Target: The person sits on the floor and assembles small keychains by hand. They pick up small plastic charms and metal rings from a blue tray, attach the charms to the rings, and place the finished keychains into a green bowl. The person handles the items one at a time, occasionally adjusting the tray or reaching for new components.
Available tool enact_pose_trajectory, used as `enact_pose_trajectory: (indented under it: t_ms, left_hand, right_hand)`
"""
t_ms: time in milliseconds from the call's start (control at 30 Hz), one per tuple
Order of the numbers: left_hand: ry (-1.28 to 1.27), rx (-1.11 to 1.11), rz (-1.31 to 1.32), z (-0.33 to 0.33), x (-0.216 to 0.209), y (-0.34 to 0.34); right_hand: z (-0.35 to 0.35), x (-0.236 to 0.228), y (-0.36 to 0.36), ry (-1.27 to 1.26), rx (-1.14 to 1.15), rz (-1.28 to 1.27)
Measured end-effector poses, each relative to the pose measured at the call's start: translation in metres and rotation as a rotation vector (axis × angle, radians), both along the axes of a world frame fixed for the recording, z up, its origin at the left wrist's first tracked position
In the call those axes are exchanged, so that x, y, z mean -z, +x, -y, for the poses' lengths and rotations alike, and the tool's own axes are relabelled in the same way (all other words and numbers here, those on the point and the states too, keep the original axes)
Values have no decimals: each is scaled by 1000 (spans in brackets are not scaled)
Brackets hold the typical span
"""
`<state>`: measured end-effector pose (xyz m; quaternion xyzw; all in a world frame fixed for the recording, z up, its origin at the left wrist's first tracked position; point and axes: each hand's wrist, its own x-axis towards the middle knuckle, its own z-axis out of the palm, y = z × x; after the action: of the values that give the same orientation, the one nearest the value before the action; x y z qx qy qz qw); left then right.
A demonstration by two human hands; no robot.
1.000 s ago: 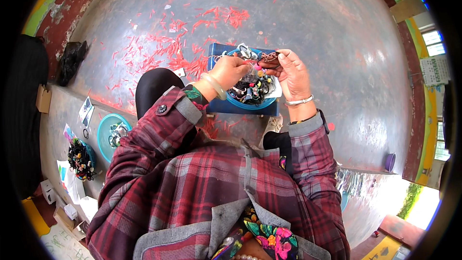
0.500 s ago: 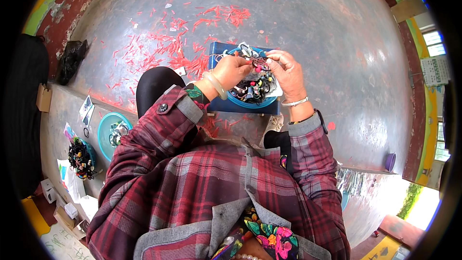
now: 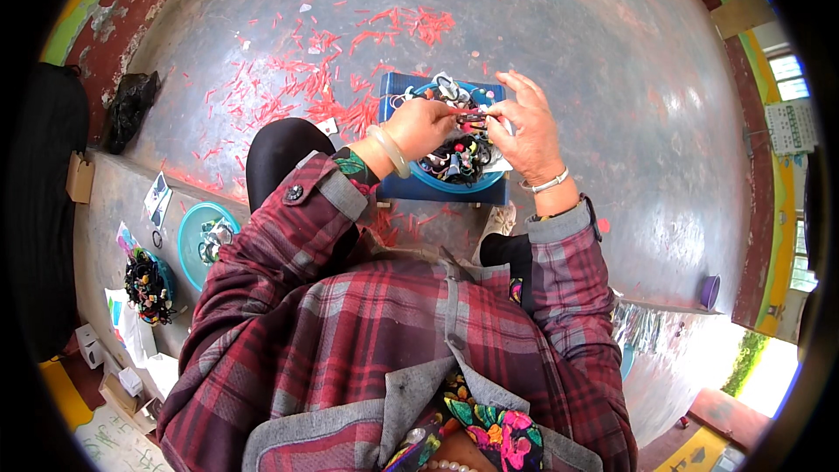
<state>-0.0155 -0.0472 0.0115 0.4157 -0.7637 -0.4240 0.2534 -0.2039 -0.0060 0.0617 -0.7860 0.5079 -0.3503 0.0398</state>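
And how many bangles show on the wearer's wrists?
2: a thick pale bangle on the left wrist, and a thin silver-coloured bangle on the right wrist. Any further up would be hidden under the plaid sleeves.

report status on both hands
Left hand pinching small reddish band; right hand at its other end, grip unclear. Cluttered blue basin beneath. Hands partly block view.

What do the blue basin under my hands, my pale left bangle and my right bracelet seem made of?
Blue basin: probably moulded plastic, from its smooth, evenly coloured rim. Pale left bangle: stone, glass or plastic, uncertain; it looks thick, smooth and milky. Right bracelet: likely metal, given its slim, silvery band.
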Motion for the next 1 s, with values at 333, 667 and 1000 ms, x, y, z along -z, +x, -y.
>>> enact_pose_trajectory:
  t_ms: [333, 667, 1000]
  left_hand:
    - [-93, 52, 18, -2, 10, -2]
    - [-88, 65, 88, -4, 5, -4]
    - [-102, 100, 70, -7, 0, -4]
  right_hand:
    - [-1, -2, 1, -55, 13, -167]
    - [-4, 5, 9, -41, 12, -334]
    - [-5, 6, 15, -47, -5, -368]
